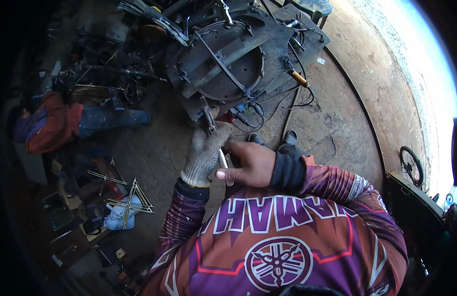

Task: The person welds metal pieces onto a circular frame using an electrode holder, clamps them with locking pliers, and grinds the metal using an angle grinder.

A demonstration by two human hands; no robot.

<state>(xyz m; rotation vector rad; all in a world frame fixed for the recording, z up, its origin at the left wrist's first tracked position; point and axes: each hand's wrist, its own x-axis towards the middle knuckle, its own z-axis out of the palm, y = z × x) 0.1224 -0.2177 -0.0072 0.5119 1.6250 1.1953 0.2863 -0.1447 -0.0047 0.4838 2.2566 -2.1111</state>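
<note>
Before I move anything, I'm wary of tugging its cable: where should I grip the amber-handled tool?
Probably best by the amber handle, coming from the near right with the right hand. The handle is straight and cylindrical, and appears to jut past the dark metal worktop, so it should suit a full wrap. The black cable leaves its outer end, so grip short of it.

Straight beyond the gloved fingers [222, 130] of the left hand [201, 152], a dark metal plate [275, 56] with bars [241, 54] across it blocks the way; a blue power tool [245, 117] lies ahead to their right. Left of the fingers, floor [162, 137] is open to a co-worker's legs [114, 122].
</note>
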